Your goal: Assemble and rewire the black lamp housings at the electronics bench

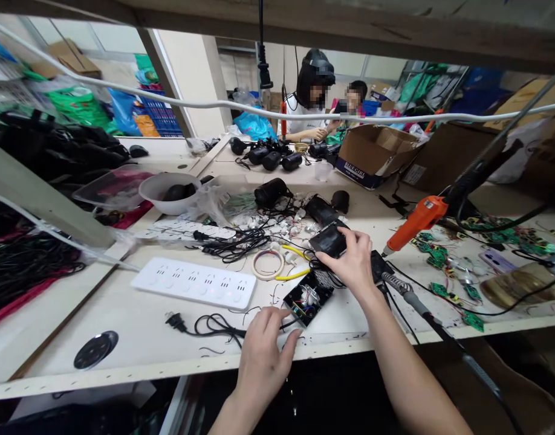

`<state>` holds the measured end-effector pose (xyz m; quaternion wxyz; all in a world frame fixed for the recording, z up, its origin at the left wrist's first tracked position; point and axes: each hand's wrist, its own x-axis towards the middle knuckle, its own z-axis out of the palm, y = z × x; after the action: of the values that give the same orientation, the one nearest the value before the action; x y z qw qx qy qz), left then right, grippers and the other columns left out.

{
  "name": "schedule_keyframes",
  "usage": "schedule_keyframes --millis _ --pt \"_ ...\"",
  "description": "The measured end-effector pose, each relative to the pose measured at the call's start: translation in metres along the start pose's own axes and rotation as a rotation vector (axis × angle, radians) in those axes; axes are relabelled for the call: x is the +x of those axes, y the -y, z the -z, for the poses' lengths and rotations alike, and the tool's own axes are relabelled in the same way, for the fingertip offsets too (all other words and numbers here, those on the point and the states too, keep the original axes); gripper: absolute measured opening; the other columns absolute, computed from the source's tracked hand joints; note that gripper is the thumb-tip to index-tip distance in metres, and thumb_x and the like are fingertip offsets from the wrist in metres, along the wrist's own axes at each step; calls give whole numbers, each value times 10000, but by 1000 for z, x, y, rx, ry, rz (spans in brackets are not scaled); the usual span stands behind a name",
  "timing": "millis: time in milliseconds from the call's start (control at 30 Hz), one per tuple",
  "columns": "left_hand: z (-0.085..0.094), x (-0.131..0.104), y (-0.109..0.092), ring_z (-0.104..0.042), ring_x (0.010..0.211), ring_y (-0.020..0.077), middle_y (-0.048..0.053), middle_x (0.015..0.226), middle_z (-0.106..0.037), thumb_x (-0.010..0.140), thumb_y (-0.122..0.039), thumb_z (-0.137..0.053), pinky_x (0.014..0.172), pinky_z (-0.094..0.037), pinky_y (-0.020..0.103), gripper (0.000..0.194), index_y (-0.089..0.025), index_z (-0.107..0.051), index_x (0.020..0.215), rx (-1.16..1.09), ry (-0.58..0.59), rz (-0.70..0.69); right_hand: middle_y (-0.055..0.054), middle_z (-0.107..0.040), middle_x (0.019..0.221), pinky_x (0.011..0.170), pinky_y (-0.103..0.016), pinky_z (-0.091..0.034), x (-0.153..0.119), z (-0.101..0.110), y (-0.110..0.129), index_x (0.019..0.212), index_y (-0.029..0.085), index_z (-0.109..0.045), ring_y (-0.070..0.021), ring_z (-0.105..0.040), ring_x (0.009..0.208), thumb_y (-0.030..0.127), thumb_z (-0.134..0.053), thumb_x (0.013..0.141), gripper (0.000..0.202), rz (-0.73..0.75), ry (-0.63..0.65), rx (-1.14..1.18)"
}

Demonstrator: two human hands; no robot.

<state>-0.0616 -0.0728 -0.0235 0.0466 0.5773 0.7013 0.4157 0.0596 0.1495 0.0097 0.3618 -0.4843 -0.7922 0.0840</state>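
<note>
My right hand (357,260) has its thumb and fingers closed around the edge of a black plastic housing half (328,241). Just below lies an open black housing (308,299) with wires and small silvery parts inside. My left hand (266,344) is beside the near corner of this open housing, its thumb apart from its bent fingers and nothing visibly gripped. A black cable with a two-pin plug (176,321) passes behind my left hand. A tape roll (268,264) and a yellow loop (292,276) lie just left of the housings.
A white power strip (193,283) lies to the left. An orange electric screwdriver (416,223) hangs on the right above a soldering iron (413,299) in its stand. Green circuit boards (438,254) are scattered at right. Two people sit behind, near a cardboard box (372,154).
</note>
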Motion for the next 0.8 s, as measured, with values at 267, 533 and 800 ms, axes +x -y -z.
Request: schedule_keyframes --millis 267,533,800 --pt "-6 -4 -1 -630 815 154 22 885 -627 955 -175 -526 715 -512 262 91 -214 -573 1023 -70 -42 -28 -148 -453 1271 944 -554 -495 -102 68 3 1340 239 -492 -357 -509 1188 577 -676 801 662 113 -5 89" --pt "-9 -3 -4 -628 795 159 30 857 -633 957 -169 -516 715 -508 269 79 -205 -581 983 -66 -35 -38 -211 -419 1258 871 -631 -498 -141 63 -25 1287 193 -541 -418 -467 1164 613 -529 901 570 189 73 -155" --pt "-12 -2 -6 -631 782 144 22 842 -630 952 -139 -512 720 -507 247 103 -198 -595 966 -103 -26 -12 -110 -610 961 769 -405 -508 -128 55 11 1125 190 -607 -250 -579 881 174 -534 969 174 378 146 157"
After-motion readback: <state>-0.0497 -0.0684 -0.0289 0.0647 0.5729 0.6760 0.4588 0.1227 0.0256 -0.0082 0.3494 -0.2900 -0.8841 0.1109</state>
